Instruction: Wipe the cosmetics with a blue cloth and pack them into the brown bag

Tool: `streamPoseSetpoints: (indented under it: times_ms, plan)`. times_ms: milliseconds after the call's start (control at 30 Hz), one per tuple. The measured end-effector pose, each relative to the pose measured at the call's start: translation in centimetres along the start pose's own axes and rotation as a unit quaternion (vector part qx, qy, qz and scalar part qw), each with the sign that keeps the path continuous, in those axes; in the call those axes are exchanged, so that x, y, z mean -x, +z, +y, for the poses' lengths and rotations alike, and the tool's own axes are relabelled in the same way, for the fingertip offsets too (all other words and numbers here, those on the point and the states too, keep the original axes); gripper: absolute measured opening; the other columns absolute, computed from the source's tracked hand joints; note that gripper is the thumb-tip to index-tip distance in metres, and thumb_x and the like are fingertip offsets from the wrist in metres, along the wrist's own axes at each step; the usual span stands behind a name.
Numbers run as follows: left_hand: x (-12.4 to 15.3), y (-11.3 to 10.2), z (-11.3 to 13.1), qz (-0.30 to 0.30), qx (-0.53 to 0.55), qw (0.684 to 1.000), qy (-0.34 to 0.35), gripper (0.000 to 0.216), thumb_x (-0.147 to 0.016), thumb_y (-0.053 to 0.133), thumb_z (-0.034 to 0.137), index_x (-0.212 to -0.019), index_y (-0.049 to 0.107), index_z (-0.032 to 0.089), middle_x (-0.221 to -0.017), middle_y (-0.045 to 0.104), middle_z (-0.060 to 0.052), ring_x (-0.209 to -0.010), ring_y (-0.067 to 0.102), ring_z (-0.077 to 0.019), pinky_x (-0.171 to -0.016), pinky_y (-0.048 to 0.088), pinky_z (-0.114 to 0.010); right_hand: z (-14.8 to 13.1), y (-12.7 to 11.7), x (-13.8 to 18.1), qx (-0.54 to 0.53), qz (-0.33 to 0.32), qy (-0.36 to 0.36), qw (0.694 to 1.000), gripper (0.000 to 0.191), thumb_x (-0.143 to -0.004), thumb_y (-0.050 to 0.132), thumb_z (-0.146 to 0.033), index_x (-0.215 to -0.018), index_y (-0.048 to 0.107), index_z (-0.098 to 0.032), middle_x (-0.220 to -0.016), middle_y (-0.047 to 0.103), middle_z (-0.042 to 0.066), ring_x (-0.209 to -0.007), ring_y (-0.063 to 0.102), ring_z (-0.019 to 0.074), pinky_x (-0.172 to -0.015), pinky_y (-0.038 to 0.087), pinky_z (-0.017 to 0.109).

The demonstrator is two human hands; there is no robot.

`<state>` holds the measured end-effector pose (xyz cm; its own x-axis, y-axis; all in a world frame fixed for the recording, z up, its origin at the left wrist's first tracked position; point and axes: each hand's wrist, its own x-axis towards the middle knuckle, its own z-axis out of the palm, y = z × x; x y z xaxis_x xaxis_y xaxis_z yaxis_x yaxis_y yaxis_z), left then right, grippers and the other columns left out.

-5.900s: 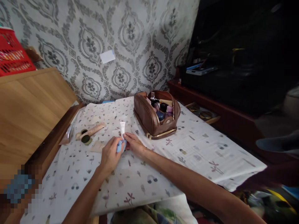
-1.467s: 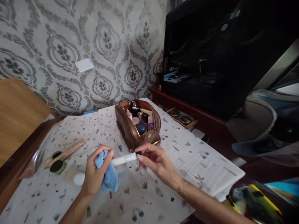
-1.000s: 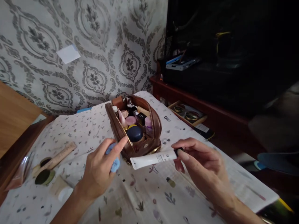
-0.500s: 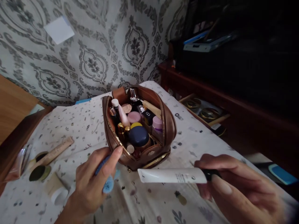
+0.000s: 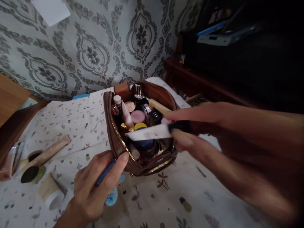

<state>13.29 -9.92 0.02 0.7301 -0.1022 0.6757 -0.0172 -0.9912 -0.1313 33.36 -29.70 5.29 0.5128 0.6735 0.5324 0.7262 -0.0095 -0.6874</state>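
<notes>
A brown cosmetic bag stands unzipped on the patterned sheet, packed with bottles, jars and tubes. My left hand is closed at its near left corner, thumb on the zipped rim. Something blue and fuzzy pokes out around that hand; its kind is unclear. With thumb and fingers, my right hand pinches the black cap of a white squeeze tube. The tube lies roughly level over the bag opening, partly covering a dark blue rounded item. Inside are also a pink-lidded jar and a silver-capped bottle.
Left on the sheet lie a long beige tube, a round dark-lidded compact, a white-capped beige tube and a clear pouch-like item. A dark wooden cabinet stands to the right, below the patterned wall.
My right hand has carried the white tube up and forward, from in front of the bag to above its opening. My left hand stays at the bag's corner. The view has shifted slightly.
</notes>
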Motion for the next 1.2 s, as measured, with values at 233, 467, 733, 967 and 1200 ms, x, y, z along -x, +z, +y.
streamPoseSetpoints:
  times_ms: [233,467,733,967,1200]
  plan:
    - [-0.3,-0.1,0.1,-0.004,0.007,1.0,0.008,0.055,-0.097,0.054,0.005,-0.15,0.049,0.018,-0.112,0.066,-0.011,-0.109,0.064,-0.0174,-0.097,0.053,-0.026,-1.3,3.9,-4.9,0.07,-0.142,-0.071,0.985,0.017,-0.095,0.062,-0.02,-0.079,0.066,-0.018,-0.07,0.062,-0.001,-0.06,0.051,0.0102,-0.056,0.038,0.026]
    - [-0.1,0.1,0.0,-0.002,0.005,1.0,0.01,0.053,-0.099,0.05,0.006,-0.151,0.048,0.021,-0.113,0.067,-0.01,-0.108,0.065,-0.0157,-0.097,0.052,-0.024,-0.1,6.4,-5.5,0.094,-0.25,-0.031,0.963,0.008,-0.088,0.061,-0.012,-0.083,0.067,-0.014,-0.082,0.064,0.003,-0.072,0.055,0.0124,-0.068,0.04,0.026]
    - [-0.2,0.4,0.0,0.016,0.008,1.0,0.015,0.054,-0.096,0.058,0.006,-0.148,0.052,0.02,-0.11,0.068,-0.01,-0.105,0.067,-0.0167,-0.098,0.051,-0.025,-0.5,5.4,-5.7,0.068,-0.244,-0.013,0.967,0.008,-0.09,0.061,-0.01,-0.086,0.067,-0.015,-0.078,0.064,0.001,-0.071,0.056,0.012,-0.067,0.037,0.025]
    - [-0.3,0.5,0.2,0.014,0.022,1.0,0.013,0.059,-0.095,0.056,0.004,-0.151,0.048,0.02,-0.112,0.067,-0.011,-0.107,0.067,-0.0177,-0.096,0.052,-0.025,-1.3,6.4,-7.6,0.142,-0.257,-0.021,0.956,0.017,-0.088,0.055,-0.007,-0.079,0.067,-0.013,-0.074,0.064,0.005,-0.068,0.055,0.0137,-0.062,0.033,0.027]
    - [0.3,0.9,0.1,0.029,0.085,0.996,-0.027,0.073,-0.09,0.065,0.006,-0.156,0.037,0.016,-0.117,0.069,-0.013,-0.106,0.067,-0.0202,-0.089,0.058,-0.028,-0.6,5.8,-7.5,0.087,-0.272,-0.037,0.958,0.015,-0.086,0.057,-0.004,-0.079,0.066,-0.014,-0.071,0.061,0.001,-0.064,0.05,0.0111,-0.064,0.033,0.026]
